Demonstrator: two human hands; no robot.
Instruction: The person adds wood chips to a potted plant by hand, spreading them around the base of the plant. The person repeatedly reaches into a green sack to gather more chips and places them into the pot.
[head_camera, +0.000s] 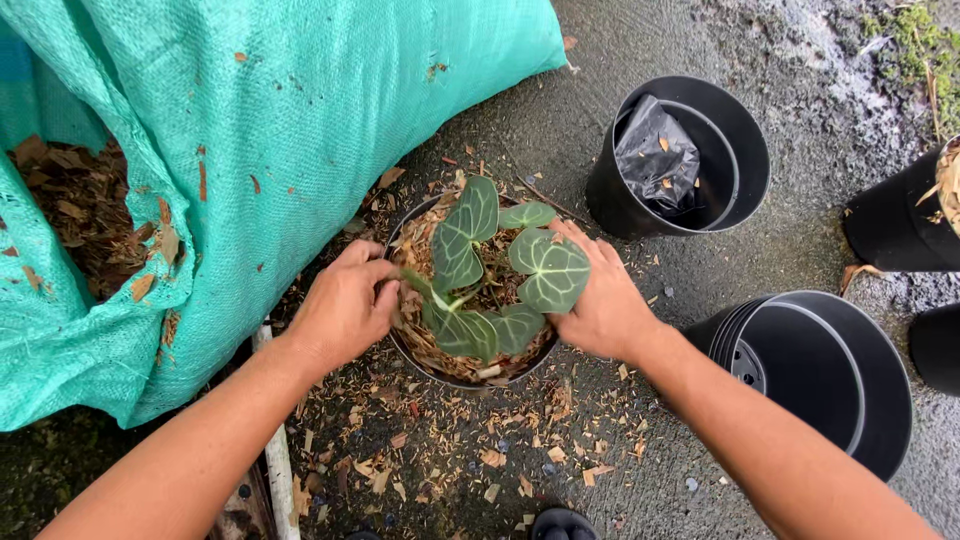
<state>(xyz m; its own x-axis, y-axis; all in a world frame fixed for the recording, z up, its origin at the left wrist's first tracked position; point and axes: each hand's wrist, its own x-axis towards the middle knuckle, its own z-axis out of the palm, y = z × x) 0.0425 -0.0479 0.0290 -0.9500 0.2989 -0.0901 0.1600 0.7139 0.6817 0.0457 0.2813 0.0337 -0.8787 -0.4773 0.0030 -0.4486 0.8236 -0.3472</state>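
Wet grey concrete ground (560, 110) lies outdoors, littered with brown bark chips (470, 455) and edged with moss at the top right. On it stands a round black pot (440, 377) filled with chips, holding a small plant with heart-shaped, pale-veined green leaves (550, 272). The left hand (345, 305) and right hand (600, 300) rest open, one at each side of the pot, fingers pressing the chips. A teal woven sack (300, 110) of bark (cut off at the left) lies beside it. Empty black plastic pots (700, 150) stand at the right, partly out of frame.
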